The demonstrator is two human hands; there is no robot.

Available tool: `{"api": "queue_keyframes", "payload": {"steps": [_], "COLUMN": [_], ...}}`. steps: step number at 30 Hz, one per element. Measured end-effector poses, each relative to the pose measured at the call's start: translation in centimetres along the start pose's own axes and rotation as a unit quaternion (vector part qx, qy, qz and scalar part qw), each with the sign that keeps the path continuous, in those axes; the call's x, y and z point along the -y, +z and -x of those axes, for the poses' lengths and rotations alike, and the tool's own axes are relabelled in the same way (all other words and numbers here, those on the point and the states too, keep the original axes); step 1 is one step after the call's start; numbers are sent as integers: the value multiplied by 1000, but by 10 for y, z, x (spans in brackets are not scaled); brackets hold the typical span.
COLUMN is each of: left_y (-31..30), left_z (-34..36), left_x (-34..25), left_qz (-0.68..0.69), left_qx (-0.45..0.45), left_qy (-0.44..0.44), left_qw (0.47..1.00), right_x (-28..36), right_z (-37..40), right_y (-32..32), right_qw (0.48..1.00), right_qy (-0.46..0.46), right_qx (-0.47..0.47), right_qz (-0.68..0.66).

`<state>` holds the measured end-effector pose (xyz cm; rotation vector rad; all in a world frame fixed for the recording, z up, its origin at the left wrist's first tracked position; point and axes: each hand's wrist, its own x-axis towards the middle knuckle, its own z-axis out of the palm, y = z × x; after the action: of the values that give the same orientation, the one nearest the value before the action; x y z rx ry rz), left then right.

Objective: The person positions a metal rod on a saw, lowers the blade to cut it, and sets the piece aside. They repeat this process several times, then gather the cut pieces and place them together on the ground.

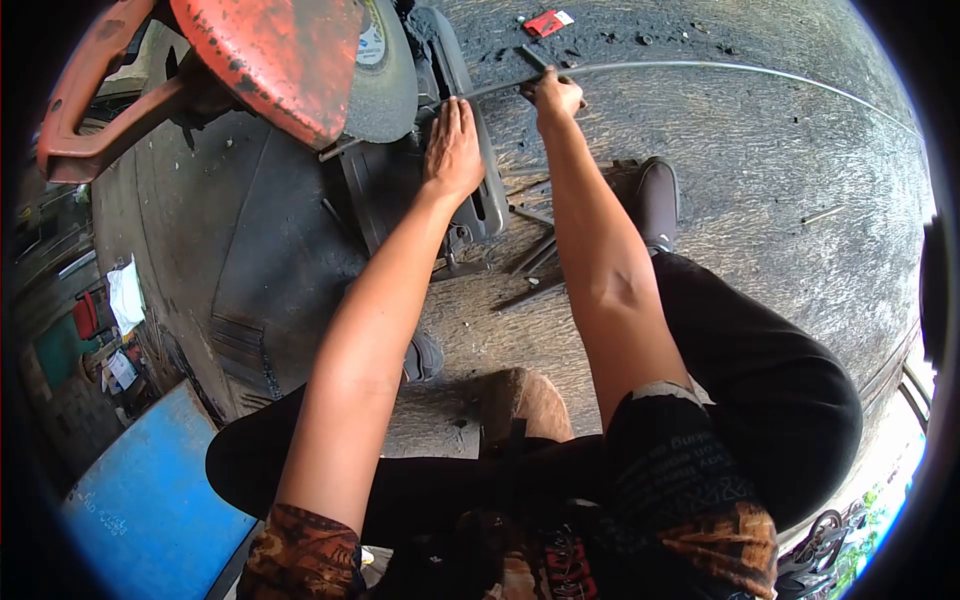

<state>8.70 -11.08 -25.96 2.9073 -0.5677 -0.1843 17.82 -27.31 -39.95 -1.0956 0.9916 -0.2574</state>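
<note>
A cut-off saw with a chipped red guard [265, 60] and a round grey disc [385, 95] stands at the upper left. My left hand [455, 150] lies flat on the saw's dark metal base [488, 195], right of the disc, fingers stretched forward. Farther right, my right hand [556, 95] has its fingers closed round a long thin metal rod [700, 66]. From there the rod runs off to the right edge, looking curved. A short dark bar [533, 57] lies by my right fingertips.
Short metal bars [535, 255] lie on the ground between the saw base and my right shoe [657, 195]. A red packet [547, 23] and dark scraps are at the top. A blue panel [150, 500] stands lower left. A wooden block [540, 405] is between my legs.
</note>
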Motion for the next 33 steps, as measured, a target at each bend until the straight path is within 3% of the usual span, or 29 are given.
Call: {"api": "queue_keyframes", "payload": {"steps": [3,6,9,11,13,14,16,19,20,23,33], "left_y": [2,-3,-7,-10,-14,-16,-26,-37,-41,-42,-56], "left_z": [-2,5,6,7,7,7,8,18,23,48,154], "left_x": [-3,-4,-5,-4,-3,-4,-5,-9,-12,-13,-21], "left_qz": [-13,-8,-3,-10,-16,-16,-19,-4,11,42,79], "left_qx": [15,20,14,-6,9,9,11,10,9,-11,-53], "left_qy": [-5,-7,5,19,22,23,31,38,37,44,33], "left_qw": [1000,1000,1000,1000,1000,1000,999,999,999,998,995], "right_x": [-14,-11,-14,-7,25,19,-1,38,22,21,8], "right_z": [19,41,51,61,90,89,84,128,125,153,247], "right_y": [14,24,30,34,27,28,29,2,-3,-36,-107], "right_qw": [997,994,989,991,980,980,987,991,987,974,943], "right_qy": [-68,40,17,35,144,144,112,107,67,28,-80], "right_qx": [9,105,100,109,126,127,116,70,46,51,16], "right_qz": [41,-6,106,71,-50,-51,3,36,135,219,322]}}
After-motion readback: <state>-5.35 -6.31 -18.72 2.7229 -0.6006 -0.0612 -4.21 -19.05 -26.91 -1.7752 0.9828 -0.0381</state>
